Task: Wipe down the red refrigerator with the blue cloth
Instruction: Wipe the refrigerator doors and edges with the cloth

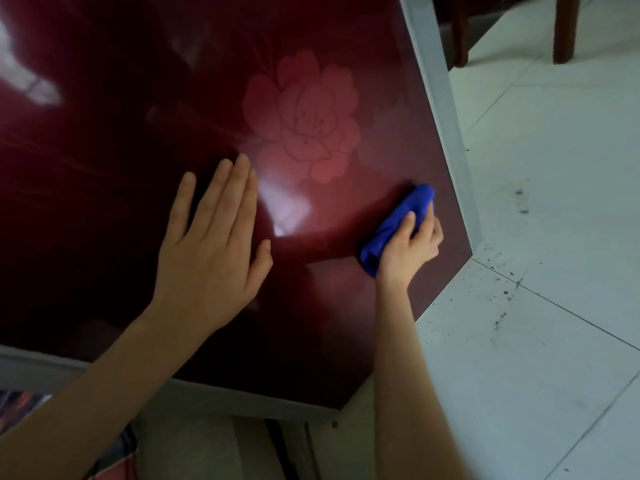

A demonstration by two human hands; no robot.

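The glossy dark red refrigerator door (138, 81) fills the upper left of the head view, with a pale pink flower printed on it. My left hand (211, 244) lies flat on the door with straight fingers, just left of the flower. My right hand (412, 247) grips a bunched blue cloth (398, 223) and presses it against the door near its lower right corner, below the flower. My fingers cover part of the cloth.
A grey trim strip (440, 98) runs along the door's right edge. White floor tiles (554, 202) with dark specks lie to the right. Brown wooden chair legs (564, 29) stand at the top right. Grey base parts (242, 403) show under the door.
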